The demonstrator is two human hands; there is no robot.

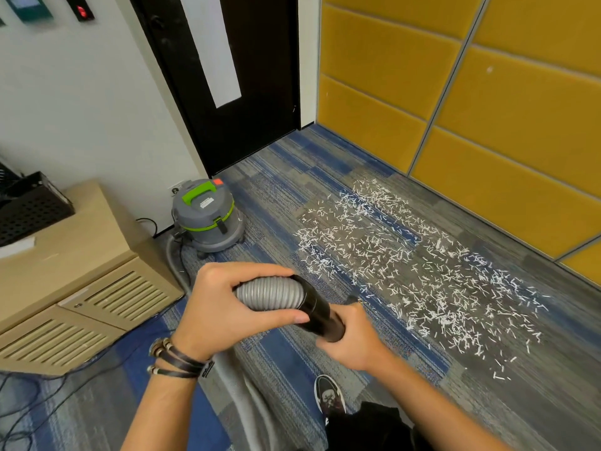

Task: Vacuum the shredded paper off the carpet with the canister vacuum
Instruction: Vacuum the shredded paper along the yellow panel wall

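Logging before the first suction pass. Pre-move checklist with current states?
1. Left hand grips grey ribbed hose: ok.
2. Right hand grips black plastic tube at the hose end: ok.
3. Tube mouth and any nozzle: cannot tell, hidden by the right hand.
4. Grey and green canister vacuum upright by the wall: ok.
5. Vacuum switched on: cannot tell.
6. Path to white shredded paper across striped blue-grey carpet unobstructed: ok.
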